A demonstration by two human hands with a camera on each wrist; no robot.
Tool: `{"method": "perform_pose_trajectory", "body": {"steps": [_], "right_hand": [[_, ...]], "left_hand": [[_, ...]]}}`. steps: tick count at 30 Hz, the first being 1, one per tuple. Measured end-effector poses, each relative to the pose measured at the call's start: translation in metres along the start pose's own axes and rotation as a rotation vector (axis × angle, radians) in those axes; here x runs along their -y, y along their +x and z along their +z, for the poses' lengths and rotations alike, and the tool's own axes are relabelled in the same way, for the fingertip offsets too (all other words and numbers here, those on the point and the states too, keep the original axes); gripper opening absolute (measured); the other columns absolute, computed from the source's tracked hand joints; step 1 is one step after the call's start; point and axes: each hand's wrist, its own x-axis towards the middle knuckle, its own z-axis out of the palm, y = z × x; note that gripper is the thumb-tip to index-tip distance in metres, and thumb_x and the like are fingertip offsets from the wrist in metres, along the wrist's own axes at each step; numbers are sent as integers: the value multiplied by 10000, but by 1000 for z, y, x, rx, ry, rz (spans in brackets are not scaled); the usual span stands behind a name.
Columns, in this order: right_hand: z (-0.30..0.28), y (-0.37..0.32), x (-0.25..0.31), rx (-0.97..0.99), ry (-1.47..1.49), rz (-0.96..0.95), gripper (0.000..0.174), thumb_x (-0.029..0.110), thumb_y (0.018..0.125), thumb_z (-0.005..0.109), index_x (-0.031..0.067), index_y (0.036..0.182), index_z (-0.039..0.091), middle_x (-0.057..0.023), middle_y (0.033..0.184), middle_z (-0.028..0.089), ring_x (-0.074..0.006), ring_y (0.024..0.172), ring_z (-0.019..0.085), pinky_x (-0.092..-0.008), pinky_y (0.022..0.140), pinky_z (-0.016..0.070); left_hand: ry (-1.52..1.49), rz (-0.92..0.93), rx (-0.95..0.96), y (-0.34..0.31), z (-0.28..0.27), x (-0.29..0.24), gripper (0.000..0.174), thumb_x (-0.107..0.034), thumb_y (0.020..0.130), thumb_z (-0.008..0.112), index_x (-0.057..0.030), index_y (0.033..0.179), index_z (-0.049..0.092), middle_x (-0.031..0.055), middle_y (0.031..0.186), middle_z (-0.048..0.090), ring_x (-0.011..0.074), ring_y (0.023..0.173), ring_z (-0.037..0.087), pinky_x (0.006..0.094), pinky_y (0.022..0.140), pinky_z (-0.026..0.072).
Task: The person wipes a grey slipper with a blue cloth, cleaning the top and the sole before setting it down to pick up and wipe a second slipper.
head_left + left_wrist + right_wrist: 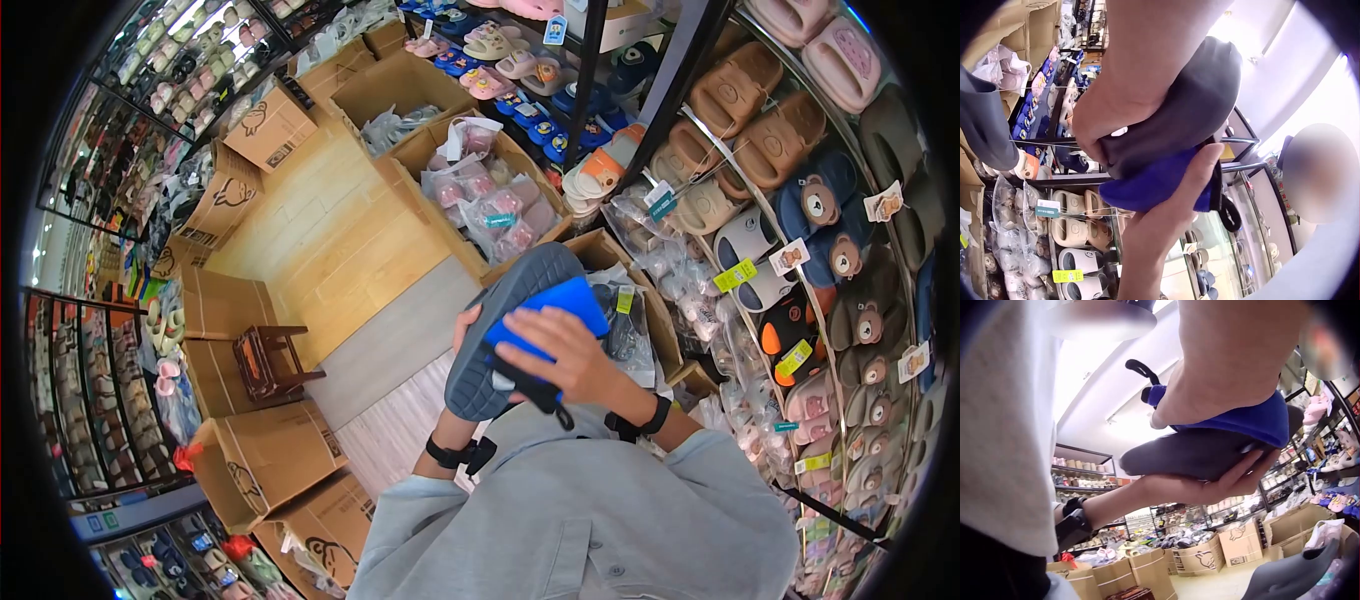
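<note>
A dark grey slipper [473,372] is held up in front of the body, its patterned sole towards the head camera. My left hand [466,326] grips it from beneath and at its side, fingers along the upper in the right wrist view. In my right hand [555,350] is a blue cloth-like pad [582,300] with a black end and a small loop [1230,215]. That hand holds the pad against the sole, its thumb at the pad's edge in the left wrist view. Another grey slipper-like piece [1291,575] shows lower down in both wrist views.
Open cardboard boxes of bagged slippers [500,200] stand ahead, and more cartons [270,455] line the left. A dark wooden stool [270,362] stands by them. Racks of tagged slippers [820,200] rise close at the right. Another person [1319,175] appears in the left wrist view.
</note>
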Motion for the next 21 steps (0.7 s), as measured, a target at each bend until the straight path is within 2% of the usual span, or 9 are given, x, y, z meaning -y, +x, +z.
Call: {"method": "perform_pose_trajectory", "body": {"steps": [2,7,9,11,13,16,18,19,21], "right_hand": [[3,-1,2,93,-7,-131,545,316,961,691,132,1474,675,-160,1546,612,-318,1439,579,-472,1205,434],[-8,4,-23,152,-89,-145,501,200,991,585,194,1484,671,-117,1566,614,-283,1438,592,-458,1206,418],[-18,6,-33,158,-85,-27,617,159,926,654,173,1542,618,-136,1573,596,-305,1464,559,-483,1244,385],[-22,9,-42,79,-95,74,702,137,835,737,154,1529,634,-156,1572,589,-340,1457,560,-510,1239,390],[-21,9,-46,25,-91,137,680,141,840,737,145,1515,648,-162,1569,589,-354,1451,561,-523,1230,400],[-20,15,-37,-17,-58,160,650,166,851,733,124,1496,662,-188,1551,591,-376,1439,566,-546,1214,418],[-16,12,-34,-1,-55,125,641,178,861,725,119,1496,660,-197,1548,590,-375,1439,567,-547,1214,419],[-12,9,-33,27,-75,88,638,192,866,719,111,1496,658,-205,1548,586,-374,1440,567,-543,1211,422],[-7,5,-27,52,-72,11,557,265,914,749,138,1454,695,-186,1532,612,-357,1418,593,-522,1182,447]], "left_hand": [[-356,-322,33,25,-46,14,607,-509,1048,508,-38,1405,648,181,1294,735,285,1117,738,431,1033,587],[-294,-310,-86,17,-2,-10,479,-469,1093,466,-82,1261,694,101,1141,758,209,990,735,358,937,607],[-337,-330,-79,24,-15,-1,478,-461,1093,469,-79,1271,695,103,1149,760,207,1003,744,355,914,619],[-294,-311,-60,25,-20,6,508,-474,1082,481,-66,1307,684,116,1179,758,222,1023,751,361,903,630],[-204,-274,-60,30,-25,13,559,-496,1068,494,-48,1358,664,131,1233,749,249,1045,754,380,900,639],[199,26,-94,26,-13,23,558,-510,1070,493,-53,1332,674,149,1203,760,241,1042,761,365,899,641],[85,-35,-59,28,-12,22,543,-514,1073,495,-62,1306,686,156,1181,767,229,1043,761,348,917,636],[-197,-234,-13,34,-19,16,545,-516,1071,499,-64,1310,685,157,1192,765,230,1053,758,348,938,631],[-360,-417,-88,34,-14,10,556,-494,1081,465,-63,1372,664,131,1237,754,232,1048,752,354,918,629]]}}
